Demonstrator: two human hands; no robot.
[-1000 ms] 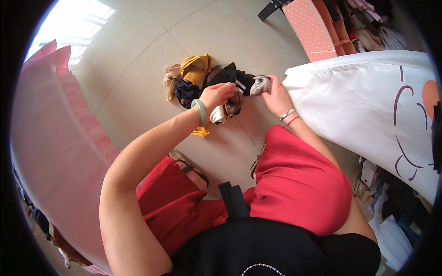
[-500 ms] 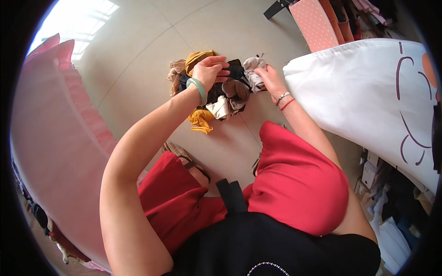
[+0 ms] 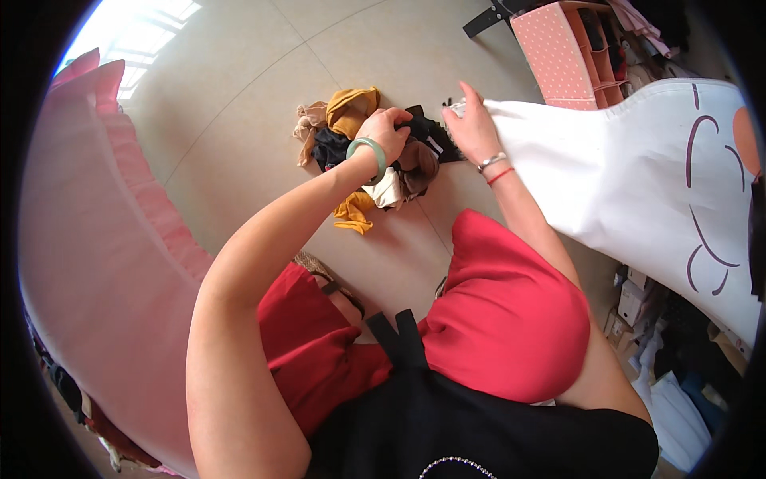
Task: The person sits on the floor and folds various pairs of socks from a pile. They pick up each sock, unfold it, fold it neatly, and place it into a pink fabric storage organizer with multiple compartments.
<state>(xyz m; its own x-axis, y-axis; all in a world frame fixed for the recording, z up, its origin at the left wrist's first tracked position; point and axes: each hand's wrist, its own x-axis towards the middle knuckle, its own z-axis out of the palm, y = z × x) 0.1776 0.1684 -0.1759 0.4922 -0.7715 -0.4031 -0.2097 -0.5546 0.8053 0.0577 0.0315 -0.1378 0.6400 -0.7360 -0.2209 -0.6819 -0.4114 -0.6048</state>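
A pile of crumpled cloth pieces lies on the floor ahead of me. In it are a mustard piece (image 3: 351, 110), a beige piece (image 3: 308, 128), a brown piece (image 3: 419, 164), a white piece (image 3: 384, 190) and a smaller yellow piece (image 3: 353, 212). My left hand (image 3: 383, 134), with a pale green bangle at the wrist, reaches over the pile, its fingers bent onto black cloth (image 3: 427, 132). To the right, my right hand (image 3: 475, 134) has a light grey cloth bundle (image 3: 457, 106) between thumb and raised index finger. Most of that bundle is hidden.
White fabric with dark drawn lines (image 3: 606, 152) rises close to my right hand. Behind it stands a pink dotted organizer (image 3: 550, 48). Pink ruffled fabric (image 3: 104, 263) spreads along my left. Boxes and clothes (image 3: 674, 407) lie at the lower right.
My right hand has moved slightly right and away with the grey bundle, beside the white fabric. My left hand has shifted right and lower, its fingers now bent onto the black cloth.
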